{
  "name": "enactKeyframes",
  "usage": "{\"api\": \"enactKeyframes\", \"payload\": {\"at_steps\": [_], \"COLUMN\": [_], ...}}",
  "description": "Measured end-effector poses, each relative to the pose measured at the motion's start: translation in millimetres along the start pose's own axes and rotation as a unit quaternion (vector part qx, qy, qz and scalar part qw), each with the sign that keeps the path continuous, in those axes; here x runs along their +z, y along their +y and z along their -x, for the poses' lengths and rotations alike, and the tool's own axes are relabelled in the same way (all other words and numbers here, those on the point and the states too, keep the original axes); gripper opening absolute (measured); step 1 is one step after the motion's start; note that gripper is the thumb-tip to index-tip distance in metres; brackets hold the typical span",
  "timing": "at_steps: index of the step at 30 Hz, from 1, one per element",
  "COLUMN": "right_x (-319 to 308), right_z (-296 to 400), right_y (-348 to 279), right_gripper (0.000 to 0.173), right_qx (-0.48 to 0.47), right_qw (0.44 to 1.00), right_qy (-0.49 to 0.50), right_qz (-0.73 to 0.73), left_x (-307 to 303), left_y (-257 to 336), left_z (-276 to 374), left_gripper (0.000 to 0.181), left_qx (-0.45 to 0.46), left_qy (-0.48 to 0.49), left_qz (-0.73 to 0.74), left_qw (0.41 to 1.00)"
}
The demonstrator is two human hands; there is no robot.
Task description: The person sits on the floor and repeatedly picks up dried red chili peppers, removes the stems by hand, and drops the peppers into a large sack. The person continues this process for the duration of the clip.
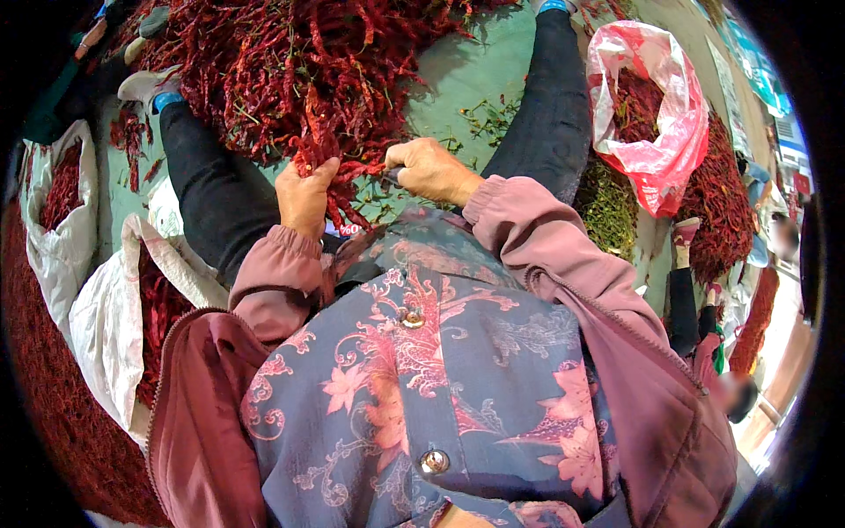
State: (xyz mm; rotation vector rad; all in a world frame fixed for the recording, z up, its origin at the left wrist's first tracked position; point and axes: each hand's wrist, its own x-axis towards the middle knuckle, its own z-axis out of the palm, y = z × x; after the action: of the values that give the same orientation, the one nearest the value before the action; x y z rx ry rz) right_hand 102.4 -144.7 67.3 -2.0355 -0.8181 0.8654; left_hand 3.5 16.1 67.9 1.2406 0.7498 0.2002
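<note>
A bunch of dried red chili peppers is gripped in my left hand, its tips pointing up over the large heap of dried chilies on the green floor. My right hand is closed, just right of the bunch, with a small dark object showing at its fingers; what tool it is I cannot tell. More chilies hang between my two hands and below the left one, near my lap. Scattered green stems lie between my outspread legs.
A red and white woven sack with chilies stands beyond my right leg, by a pile of green stems and another chili heap. White sacks holding chilies stand at the left. Other people sit at the far right and upper left.
</note>
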Motion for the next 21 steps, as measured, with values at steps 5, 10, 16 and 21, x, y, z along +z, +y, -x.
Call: {"api": "enactKeyframes", "payload": {"at_steps": [5, 10, 16, 21], "right_x": [0.3, -15.1, -33.3, -10.0], "right_z": [3.9, 20.0, 27.0, 17.3], "right_y": [-2.7, -20.3, 14.3, 3.1], "right_gripper": [0.02, 0.012, 0.023, 0.02], "right_qx": [-0.088, -0.065, -0.084, -0.166], "right_qw": [0.976, 0.973, 0.97, 0.985], "right_qy": [0.047, -0.098, -0.075, 0.016], "right_qz": [0.192, -0.2, 0.217, 0.052], "left_x": [5.9, -28.4, -27.2, -23.6], "left_y": [-6.8, -12.2, -8.8, -17.1], "left_z": [-1.1, -20.5, -19.3, -20.2], "left_gripper": [0.014, 0.014, 0.02, 0.024], "left_qx": [0.056, -0.092, -0.073, -0.014], "left_qy": [-0.028, 0.003, 0.045, 0.059], "left_qz": [-0.049, 0.113, 0.215, 0.199], "left_qw": [0.997, 0.989, 0.973, 0.978]}}
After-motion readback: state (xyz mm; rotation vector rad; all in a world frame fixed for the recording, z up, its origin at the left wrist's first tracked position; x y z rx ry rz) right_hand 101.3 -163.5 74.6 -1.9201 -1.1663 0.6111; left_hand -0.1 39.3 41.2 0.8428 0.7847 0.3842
